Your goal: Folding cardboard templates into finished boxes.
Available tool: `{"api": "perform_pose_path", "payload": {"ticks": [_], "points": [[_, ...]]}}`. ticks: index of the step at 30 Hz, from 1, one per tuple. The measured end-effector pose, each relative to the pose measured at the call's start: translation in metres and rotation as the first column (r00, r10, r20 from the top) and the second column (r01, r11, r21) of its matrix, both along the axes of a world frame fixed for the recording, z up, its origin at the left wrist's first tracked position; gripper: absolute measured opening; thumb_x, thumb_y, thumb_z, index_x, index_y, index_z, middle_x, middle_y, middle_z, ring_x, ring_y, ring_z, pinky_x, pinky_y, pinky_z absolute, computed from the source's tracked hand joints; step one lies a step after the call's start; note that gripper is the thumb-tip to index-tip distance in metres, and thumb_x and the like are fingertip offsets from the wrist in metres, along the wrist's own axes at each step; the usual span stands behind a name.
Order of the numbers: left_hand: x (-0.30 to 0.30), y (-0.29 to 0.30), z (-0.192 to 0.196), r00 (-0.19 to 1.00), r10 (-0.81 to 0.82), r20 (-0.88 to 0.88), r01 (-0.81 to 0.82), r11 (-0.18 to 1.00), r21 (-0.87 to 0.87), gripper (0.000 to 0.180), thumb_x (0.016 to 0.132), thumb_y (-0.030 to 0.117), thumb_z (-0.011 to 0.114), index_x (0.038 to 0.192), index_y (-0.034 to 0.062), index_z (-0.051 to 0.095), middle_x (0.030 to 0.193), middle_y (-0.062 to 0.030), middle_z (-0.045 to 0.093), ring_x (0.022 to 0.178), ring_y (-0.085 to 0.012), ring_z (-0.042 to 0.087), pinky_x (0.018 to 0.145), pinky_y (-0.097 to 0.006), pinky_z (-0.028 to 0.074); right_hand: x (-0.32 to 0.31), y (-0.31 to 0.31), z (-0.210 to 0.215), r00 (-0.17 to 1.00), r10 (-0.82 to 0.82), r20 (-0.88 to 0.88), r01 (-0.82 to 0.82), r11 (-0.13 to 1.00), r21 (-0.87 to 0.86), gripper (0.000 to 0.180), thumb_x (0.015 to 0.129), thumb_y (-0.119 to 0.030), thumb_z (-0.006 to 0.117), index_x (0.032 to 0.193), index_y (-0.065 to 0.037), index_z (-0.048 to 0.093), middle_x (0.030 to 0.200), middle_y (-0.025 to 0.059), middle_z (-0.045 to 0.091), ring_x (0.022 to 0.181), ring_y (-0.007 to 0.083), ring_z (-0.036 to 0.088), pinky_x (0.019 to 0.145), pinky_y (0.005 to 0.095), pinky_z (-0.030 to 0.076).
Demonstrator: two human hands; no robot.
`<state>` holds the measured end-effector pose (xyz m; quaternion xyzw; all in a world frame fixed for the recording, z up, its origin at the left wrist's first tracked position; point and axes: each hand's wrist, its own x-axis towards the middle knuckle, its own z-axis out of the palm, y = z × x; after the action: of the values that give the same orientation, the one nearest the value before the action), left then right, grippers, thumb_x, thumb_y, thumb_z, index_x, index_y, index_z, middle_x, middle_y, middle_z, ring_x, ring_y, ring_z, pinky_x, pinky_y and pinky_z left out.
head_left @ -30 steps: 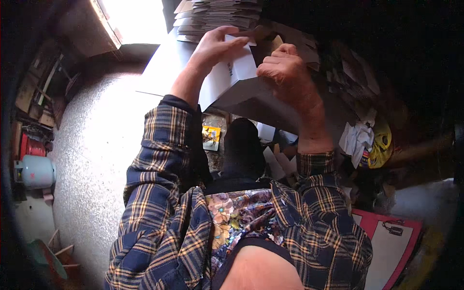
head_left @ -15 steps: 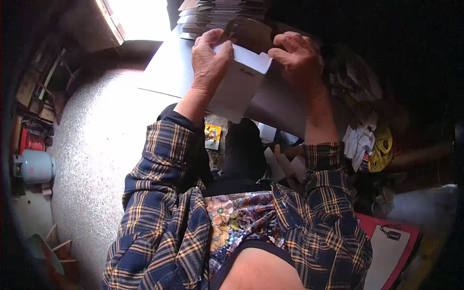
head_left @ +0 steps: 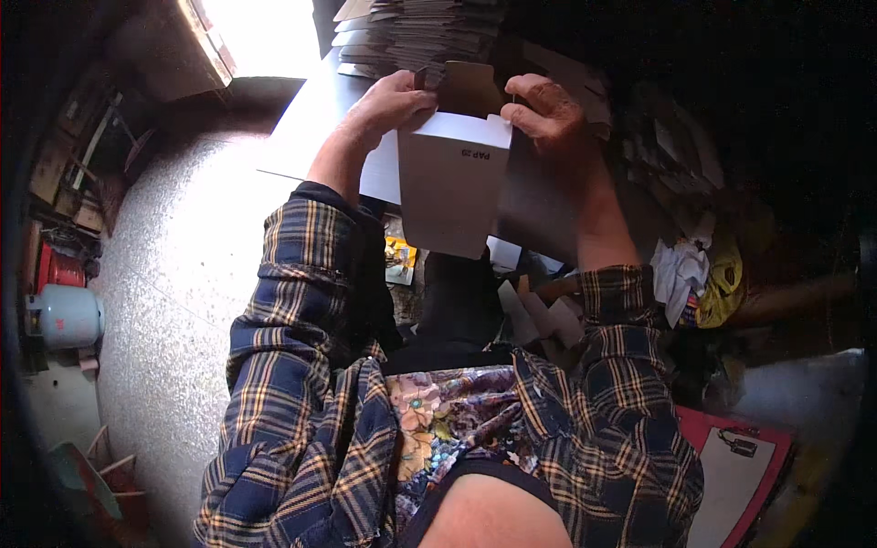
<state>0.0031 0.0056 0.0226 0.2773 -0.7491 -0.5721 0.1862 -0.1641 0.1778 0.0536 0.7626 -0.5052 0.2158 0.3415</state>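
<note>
A white cardboard box point(head_left: 448, 196) with raised end flaps is held up over the edge of the table. Its near side faces me and bears small dark print. My left hand point(head_left: 388, 105) is closed on the box's upper left edge, its fingers partly hidden behind the flap. At the upper right corner my right hand point(head_left: 551, 111) bends its thumb and forefinger around a small side flap. The brown inner face of the far flap point(head_left: 469, 87) stands upright between the hands.
A stack of flat cardboard pieces point(head_left: 416, 41) rises on the grey table point(head_left: 306, 123) behind the box. Below lie cut cardboard pieces point(head_left: 534, 315) and a yellow packet point(head_left: 400, 260). White cloth and a yellow bag point(head_left: 723, 283) are at right; a gas cylinder point(head_left: 68, 315) stands far left.
The box has turned from a tilt to hang nearly straight, its printed side facing me. My left hand has shifted slightly left and down; the right hand has moved a little left and down.
</note>
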Motion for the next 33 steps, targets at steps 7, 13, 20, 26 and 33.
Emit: {"api": "perform_pose_path", "payload": {"ticks": [7, 13, 20, 26, 33], "points": [[0.000, 0.011, 0.005, 0.980, -0.014, -0.200, 0.045, 0.987, 0.152, 0.029, 0.076, 0.000, 0.046, 0.103, -0.0016, 0.054, 0.080, -0.0048, 0.052, 0.066, -0.0128, 0.048, 0.060, -0.025, 0.040, -0.002, 0.003, -0.016, 0.885, 0.035, 0.465, -0.089, 0.992, 0.094, 0.020, 0.075, -0.004, 0.065, 0.094, -0.005, 0.064, 0.114, 0.0131, 0.053, 0.105, 0.0256, 0.055, 0.087, 0.0339, 0.048], [-0.007, 0.011, 0.006, 0.965, 0.067, -0.252, -0.062, 0.998, 0.028, 0.039, 0.077, -0.005, 0.041, 0.114, 0.0037, 0.049, 0.085, -0.0035, 0.053, 0.061, -0.0079, 0.046, 0.051, -0.021, 0.039, 0.023, -0.005, -0.024, 0.461, 0.111, 0.881, -0.211, 0.977, -0.012, 0.053, 0.081, -0.016, 0.058, 0.131, -0.009, 0.041, 0.124, 0.0156, 0.045, 0.115, 0.0272, 0.046, 0.096, 0.0385, 0.040], [-0.023, 0.016, 0.009, 0.921, -0.015, -0.389, -0.064, 0.980, -0.188, 0.042, 0.075, -0.010, 0.039, 0.113, 0.0036, 0.048, 0.106, -0.0095, 0.055, 0.097, -0.0171, 0.053, 0.083, -0.027, 0.043, 0.014, -0.008, -0.028, 0.183, 0.011, 0.983, -0.215, 0.976, 0.029, 0.059, 0.078, -0.005, 0.048, 0.135, -0.008, 0.034, 0.128, 0.0160, 0.042, 0.117, 0.0257, 0.044, 0.093, 0.0350, 0.041], [-0.024, 0.022, -0.011, 0.930, 0.052, -0.364, -0.206, 0.893, -0.400, 0.040, 0.077, -0.008, 0.048, 0.115, 0.0031, 0.046, 0.098, -0.0115, 0.060, 0.094, -0.0187, 0.059, 0.083, -0.027, 0.044, 0.035, 0.000, -0.018, 0.230, -0.020, 0.973, -0.159, 0.986, 0.058, 0.064, 0.071, 0.005, 0.046, 0.133, -0.011, 0.039, 0.125, 0.0158, 0.044, 0.113, 0.0263, 0.047, 0.092, 0.0345, 0.042], [-0.019, 0.029, -0.016, 0.991, 0.005, -0.135, -0.094, 0.743, -0.663, 0.039, 0.075, 0.001, 0.053, 0.113, 0.0062, 0.047, 0.102, -0.0215, 0.058, 0.097, -0.0395, 0.055, 0.083, -0.044, 0.046, 0.033, 0.000, -0.037, 0.390, -0.065, 0.919, -0.072, 0.992, 0.101, 0.060, 0.069, 0.000, 0.046, 0.128, -0.012, 0.043, 0.115, 0.0107, 0.048, 0.113, 0.0205, 0.045, 0.098, 0.0313, 0.035]]}}
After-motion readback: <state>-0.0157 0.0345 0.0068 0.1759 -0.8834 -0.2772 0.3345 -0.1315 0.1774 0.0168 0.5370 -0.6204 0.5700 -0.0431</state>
